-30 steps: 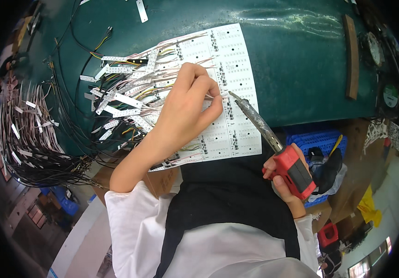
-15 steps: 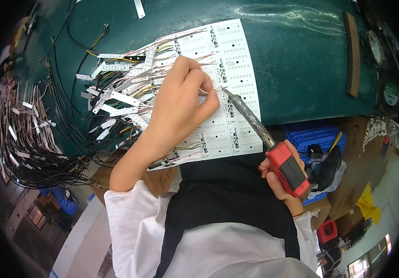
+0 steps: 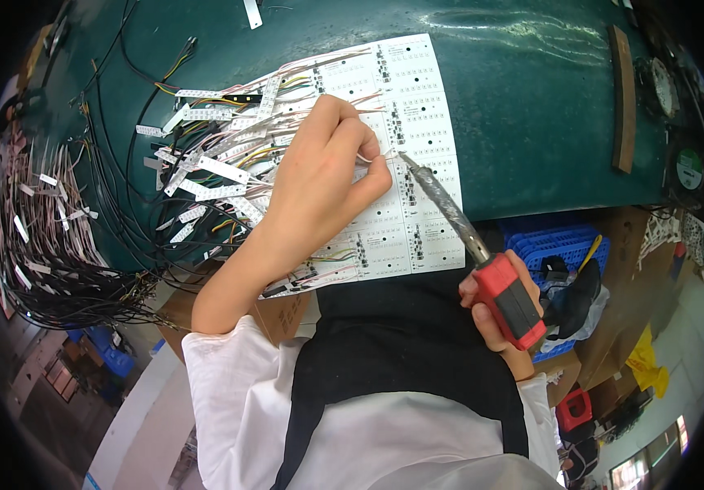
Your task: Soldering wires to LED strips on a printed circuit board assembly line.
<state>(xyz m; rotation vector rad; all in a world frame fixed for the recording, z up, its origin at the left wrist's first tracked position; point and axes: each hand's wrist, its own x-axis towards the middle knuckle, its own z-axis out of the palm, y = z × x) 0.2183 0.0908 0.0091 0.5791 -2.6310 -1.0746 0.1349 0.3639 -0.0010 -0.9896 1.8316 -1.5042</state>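
Observation:
A white panel of circuit boards (image 3: 429, 192) lies on the green table, carrying rows of small dark components. My left hand (image 3: 327, 167) rests over its middle, thumb and forefinger pinching a thin wire (image 3: 365, 158) whose end reaches a component row. In my right hand (image 3: 505, 302) is a red and black soldering iron (image 3: 505, 298), gripped by its handle. Its tip touches or hovers just above the board beside the wire's end; which one I cannot tell. Colored wires with small white LED strips (image 3: 223, 169) spread over the panel's left half.
A thick bundle of dark cables (image 3: 58, 278) hangs at the table's left edge. On the green table (image 3: 531, 114), a wooden bar (image 3: 621, 98) lies at the right near a small fan (image 3: 689, 167). Below the table edge sits a blue basket (image 3: 523, 241) holding dark items.
The soldering iron's tip has shifted very slightly up and right, away from the wire's end. The panel and my left hand have moved a touch right in view, with the pinch kept.

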